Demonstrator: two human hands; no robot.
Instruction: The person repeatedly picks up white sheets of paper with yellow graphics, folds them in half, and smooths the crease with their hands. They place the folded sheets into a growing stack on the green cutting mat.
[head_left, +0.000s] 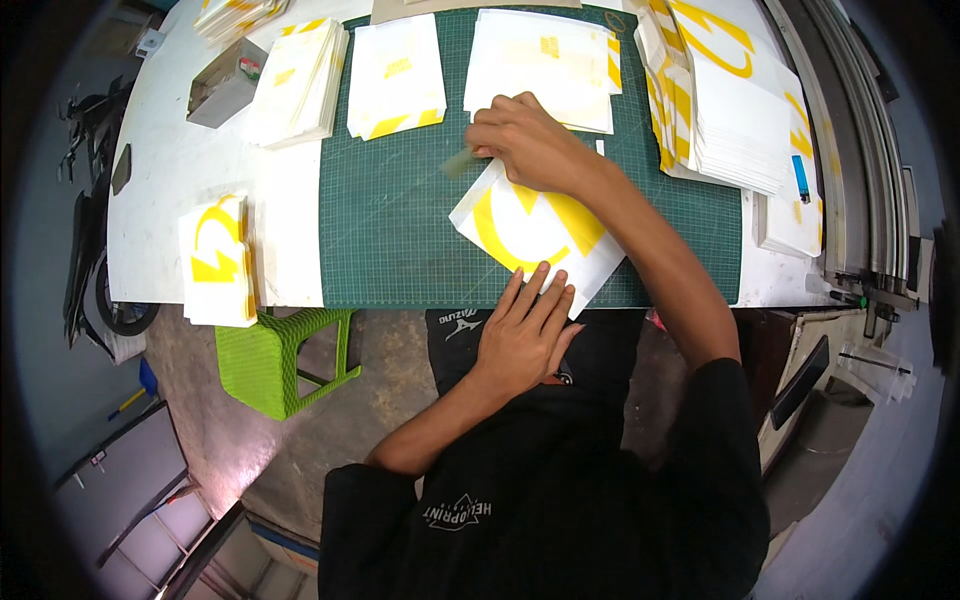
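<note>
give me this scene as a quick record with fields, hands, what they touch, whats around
surface: green cutting mat on a white table
left hand: flat on the near edge of the sheet, fingers spread
right hand: on the sheet's far corner, pressing a small flat tool
sheet: white with a yellow curved shape, lying tilted on the mat
stacks: similar white and yellow sheets along the far edge and right side
other: green stool below the table
</note>
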